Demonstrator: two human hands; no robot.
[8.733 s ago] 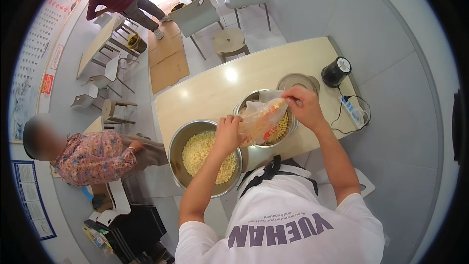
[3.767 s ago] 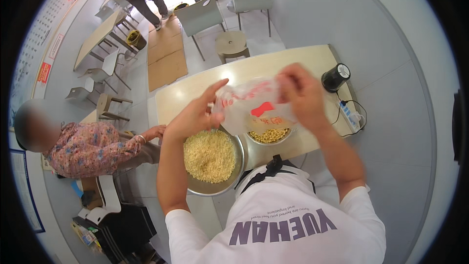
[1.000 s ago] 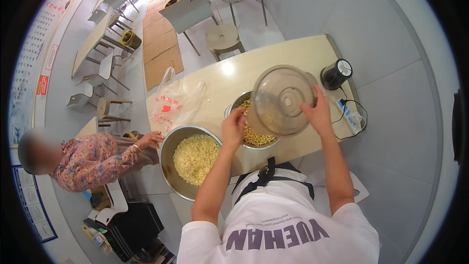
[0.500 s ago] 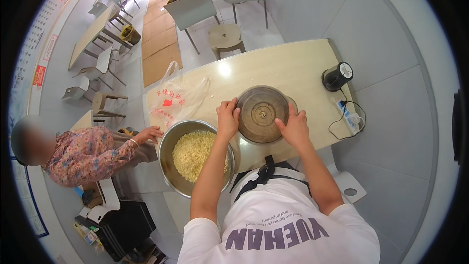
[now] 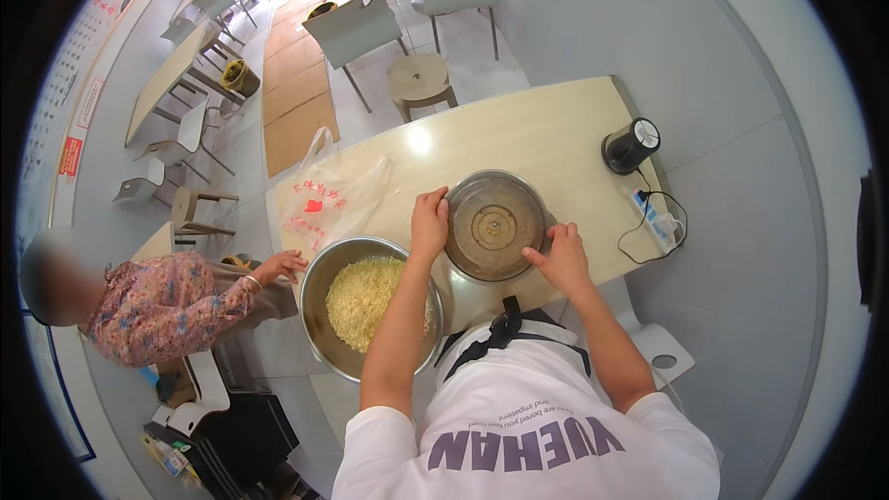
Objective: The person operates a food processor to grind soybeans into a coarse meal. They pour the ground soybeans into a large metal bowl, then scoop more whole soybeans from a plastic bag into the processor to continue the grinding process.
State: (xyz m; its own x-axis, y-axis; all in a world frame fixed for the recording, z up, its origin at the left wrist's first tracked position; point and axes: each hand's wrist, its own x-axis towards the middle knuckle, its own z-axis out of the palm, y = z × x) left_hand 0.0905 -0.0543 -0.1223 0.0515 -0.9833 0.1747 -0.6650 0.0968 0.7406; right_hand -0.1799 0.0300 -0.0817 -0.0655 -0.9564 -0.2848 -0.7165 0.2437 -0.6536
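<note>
A round, brownish, see-through lid with a small knob at its centre covers a round container (image 5: 495,226) on the table. My left hand (image 5: 429,225) is curled against the container's left rim. At the right rim, the thumb of my right hand (image 5: 562,261) rests on the edge while its fingers reach round the side. Close by on the left, a large steel bowl (image 5: 318,352) holds a heap of pale yellow chopped bits (image 5: 363,301), partly hidden behind my left forearm. What the container holds is not clear.
A clear plastic bag (image 5: 338,194) lies beyond the bowl. At the right end of the table (image 5: 574,130) stand a black cylindrical appliance (image 5: 630,146) and a power strip (image 5: 657,222) with cords. Another person's hand (image 5: 281,267) is beside the bowl. A stool (image 5: 419,81) stands past the far edge.
My left hand has shifted slightly farther away along the container's rim. My right hand has slid a little nearer to me, its thumb moving from the lid top toward the edge.
</note>
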